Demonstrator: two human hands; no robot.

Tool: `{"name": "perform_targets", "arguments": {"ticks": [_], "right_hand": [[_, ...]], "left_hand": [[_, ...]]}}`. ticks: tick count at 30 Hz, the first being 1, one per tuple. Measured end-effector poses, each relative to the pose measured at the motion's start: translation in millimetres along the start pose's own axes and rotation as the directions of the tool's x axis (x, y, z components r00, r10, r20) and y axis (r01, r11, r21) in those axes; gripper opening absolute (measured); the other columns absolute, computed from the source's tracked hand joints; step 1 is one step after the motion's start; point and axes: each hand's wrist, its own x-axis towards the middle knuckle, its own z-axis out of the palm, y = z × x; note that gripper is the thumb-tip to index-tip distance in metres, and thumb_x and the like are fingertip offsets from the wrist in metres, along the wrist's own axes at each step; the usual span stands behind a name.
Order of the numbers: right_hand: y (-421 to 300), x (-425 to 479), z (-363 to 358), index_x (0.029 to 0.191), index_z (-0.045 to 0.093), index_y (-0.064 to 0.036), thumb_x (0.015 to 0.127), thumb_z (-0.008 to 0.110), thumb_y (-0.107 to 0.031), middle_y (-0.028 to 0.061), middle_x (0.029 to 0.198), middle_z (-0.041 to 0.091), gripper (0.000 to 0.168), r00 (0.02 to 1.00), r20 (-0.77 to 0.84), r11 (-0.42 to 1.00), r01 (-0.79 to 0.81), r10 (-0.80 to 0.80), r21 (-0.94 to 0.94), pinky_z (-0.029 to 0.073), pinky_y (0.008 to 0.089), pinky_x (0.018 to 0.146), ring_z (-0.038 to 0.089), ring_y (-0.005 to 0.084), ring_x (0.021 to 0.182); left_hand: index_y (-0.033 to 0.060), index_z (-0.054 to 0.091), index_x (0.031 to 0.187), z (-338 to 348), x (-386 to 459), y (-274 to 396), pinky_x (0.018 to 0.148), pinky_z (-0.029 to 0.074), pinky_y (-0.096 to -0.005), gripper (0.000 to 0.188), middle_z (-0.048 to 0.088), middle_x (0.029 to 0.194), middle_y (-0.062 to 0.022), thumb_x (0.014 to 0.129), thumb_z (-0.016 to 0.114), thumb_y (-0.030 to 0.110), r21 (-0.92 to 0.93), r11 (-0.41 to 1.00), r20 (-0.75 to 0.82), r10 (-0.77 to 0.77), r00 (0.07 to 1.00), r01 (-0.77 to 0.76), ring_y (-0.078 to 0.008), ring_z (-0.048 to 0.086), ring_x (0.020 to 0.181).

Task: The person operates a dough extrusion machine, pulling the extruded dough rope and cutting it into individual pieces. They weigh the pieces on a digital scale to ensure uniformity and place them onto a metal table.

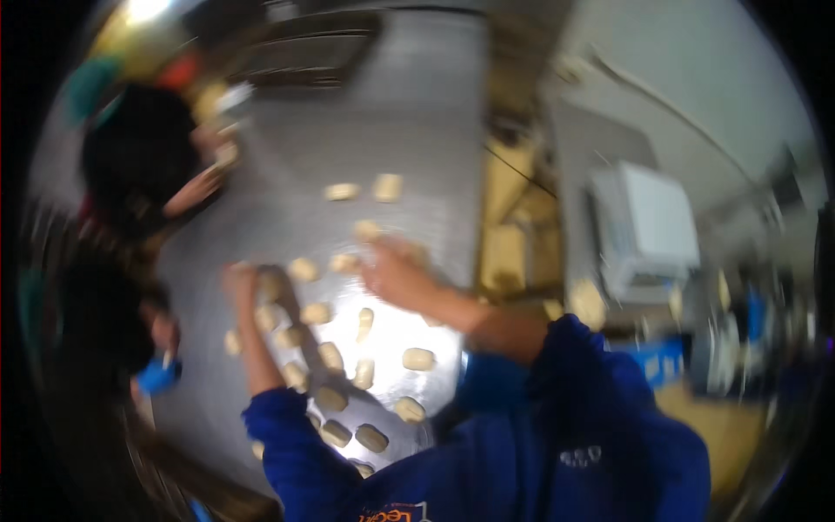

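Note:
Many pale dough pieces, rounded and oblong, lie scattered on a shiny metal table (pixel 215 404). My right hand (pixel 398 271) is over the middle of the table, blurred, with its fingers beside a dough piece (pixel 367 230). Another pale piece shows partly behind that hand; whether the fingers grip either one is unclear. Further left, my left hand (pixel 241 279) is raised near a shaded dough piece (pixel 270 285), its fingers too blurred to read. Between my forearms lie more pieces, among them a narrow one (pixel 365 324). Two dough pieces, one a squarish block (pixel 388 188), sit beyond my right hand.
Two people in dark clothing stand along the table's left side; one person's hands (pixel 212 173) are near the edge, and a blue item (pixel 160 377) is by the other's. A dark tray (pixel 313 49) rests at the far end. A white box-shaped appliance (pixel 655 218) stands at right.

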Motion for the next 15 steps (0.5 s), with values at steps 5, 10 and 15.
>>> {"name": "perform_targets", "arguments": {"ticks": [5, 10, 15], "right_hand": [[28.9, -260.5, -6.4, 0.116, 0.061, -0.015, 0.079, 0.064, -0.018, 0.0145, 0.115, 0.058, 0.038, 0.925, 0.364, 0.965, -0.183, 0.106, 0.185, 0.037, 0.0473, 0.101, 0.05, 0.0345, 0.113], [66.2, -501.4, -34.9, 0.109, 0.064, -0.013, 0.073, 0.061, -0.006, 0.0136, 0.113, 0.058, 0.036, 0.774, 0.101, 0.779, -0.613, 0.626, -0.13, 0.041, 0.0456, 0.094, 0.052, 0.0351, 0.109], [133.0, -603.0, -91.5, 0.113, 0.063, -0.017, 0.071, 0.06, 0.001, 0.0141, 0.117, 0.057, 0.046, 0.477, -0.466, 0.478, -0.869, 0.746, -0.124, 0.041, 0.0461, 0.096, 0.05, 0.0338, 0.114]], "left_hand": [[-0.0033, 0.031, 0.14, -102.3, -15.6, 80.2, 0.111, 0.023, -0.0482, 0.092, 0.036, 0.14, -0.0254, 0.077, 0.073, 0.048, -0.171, 0.963, -0.437, 0.116, 0.892, -0.209, -0.04, 0.03, 0.133], [-0.0015, 0.04, 0.128, -131.1, -226.2, 322.6, 0.104, 0.035, -0.0403, 0.052, 0.044, 0.127, -0.0189, 0.085, 0.065, 0.014, -0.495, 0.646, -0.477, 0.357, 0.803, -0.581, -0.0335, 0.046, 0.118], [0.0045, 0.057, 0.116, -120.6, -460.2, 474.9, 0.094, 0.043, -0.0405, 0.04, 0.057, 0.116, -0.0144, 0.077, 0.063, 0.003, -0.971, 0.202, 0.163, 0.95, 0.266, -0.127, -0.031, 0.054, 0.11]]}}
